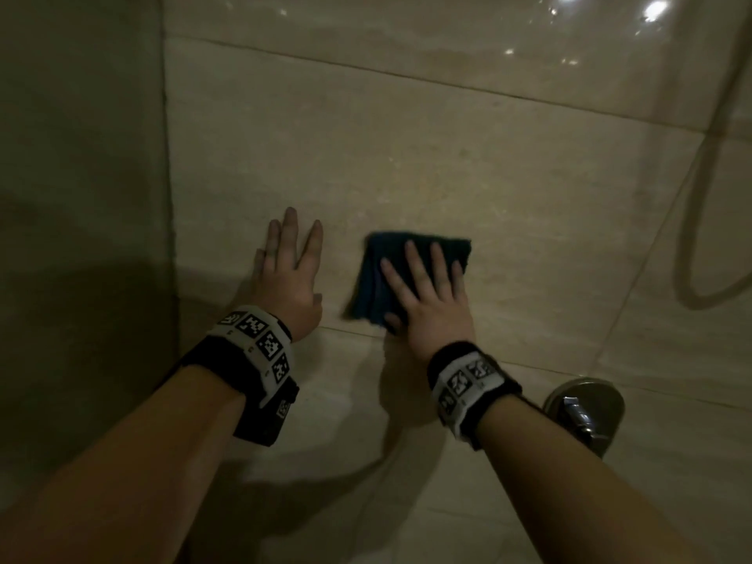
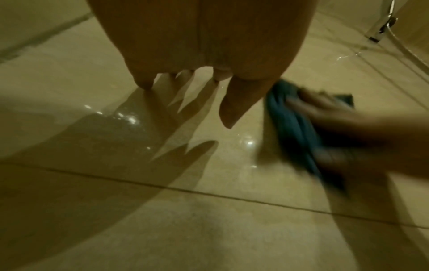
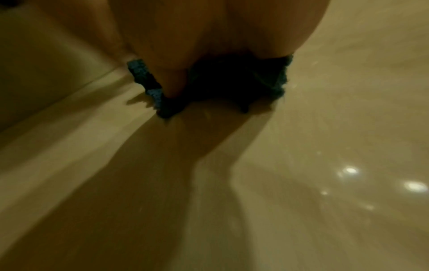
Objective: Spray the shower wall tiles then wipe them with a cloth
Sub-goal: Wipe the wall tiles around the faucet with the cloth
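A folded dark teal cloth (image 1: 374, 274) lies flat against the beige wall tiles (image 1: 407, 156). My right hand (image 1: 427, 287) presses it to the wall with straight, spread fingers. In the right wrist view the cloth (image 3: 153, 95) shows beneath the palm. My left hand (image 1: 291, 266) rests flat on the tile just left of the cloth, fingers straight, holding nothing. The left wrist view shows the left hand (image 2: 197, 73) on the glossy tile, with the blurred cloth (image 2: 292, 128) and the right hand (image 2: 336, 119) beside it. No spray bottle is in view.
A chrome shower valve with handle (image 1: 582, 413) sticks out of the wall below right of my right wrist. A shower hose (image 1: 700, 221) loops down the right side. The wall corner (image 1: 169, 197) runs vertically at left. Light glints show on the wet tile (image 1: 651, 10).
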Demonstrator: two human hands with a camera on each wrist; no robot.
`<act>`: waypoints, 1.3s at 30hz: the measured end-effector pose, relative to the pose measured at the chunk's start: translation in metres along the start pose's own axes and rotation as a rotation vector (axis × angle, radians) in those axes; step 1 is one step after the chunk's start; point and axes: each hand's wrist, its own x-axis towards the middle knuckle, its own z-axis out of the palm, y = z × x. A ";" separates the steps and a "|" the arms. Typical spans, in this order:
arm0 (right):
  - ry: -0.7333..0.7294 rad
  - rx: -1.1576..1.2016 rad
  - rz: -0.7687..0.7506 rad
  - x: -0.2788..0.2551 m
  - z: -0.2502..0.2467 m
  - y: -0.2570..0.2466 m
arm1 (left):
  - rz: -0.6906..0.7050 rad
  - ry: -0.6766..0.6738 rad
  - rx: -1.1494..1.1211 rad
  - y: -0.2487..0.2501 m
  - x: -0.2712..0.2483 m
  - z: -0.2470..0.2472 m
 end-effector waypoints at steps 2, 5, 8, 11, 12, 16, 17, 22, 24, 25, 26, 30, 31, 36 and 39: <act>0.062 0.086 0.066 0.021 -0.029 0.003 | -0.013 0.007 -0.022 -0.003 0.000 -0.003; 0.215 0.086 0.139 0.063 -0.072 0.004 | -0.009 0.025 -0.032 -0.007 0.003 -0.009; 0.286 0.094 0.179 0.098 -0.106 0.000 | -0.004 0.037 -0.028 -0.014 0.009 -0.014; 0.312 0.104 0.197 0.107 -0.109 -0.007 | 0.013 0.079 -0.067 -0.022 0.013 -0.018; 0.319 0.094 0.184 0.104 -0.104 -0.010 | 0.035 0.105 -0.091 -0.025 0.013 -0.018; 0.200 0.055 0.042 0.072 -0.066 -0.031 | 0.065 0.174 -0.180 -0.037 0.009 -0.019; 0.156 0.050 0.005 0.062 -0.055 -0.037 | 0.056 0.176 -0.189 -0.039 0.008 -0.019; 0.007 0.060 -0.139 0.030 -0.008 -0.068 | 0.049 0.194 -0.206 -0.044 0.005 -0.019; -0.043 0.028 -0.141 0.027 -0.002 -0.072 | 0.057 0.207 -0.202 -0.046 0.005 -0.019; -0.065 0.015 -0.141 0.027 -0.003 -0.072 | 0.047 0.207 -0.193 -0.048 0.004 -0.019; -0.075 0.005 -0.146 0.028 -0.005 -0.071 | 0.033 0.204 -0.186 -0.049 0.005 -0.018; -0.033 -0.037 -0.161 0.049 -0.036 -0.061 | -0.019 0.180 -0.173 -0.051 0.006 -0.018; -0.004 -0.029 -0.140 0.060 -0.050 -0.059 | -0.032 0.174 -0.170 -0.051 0.006 -0.019; 0.210 0.005 -0.040 0.130 -0.110 -0.064 | -0.078 0.185 -0.176 -0.051 0.007 -0.024; 0.231 0.016 -0.020 0.150 -0.124 -0.074 | -0.107 0.219 -0.179 -0.058 0.009 -0.027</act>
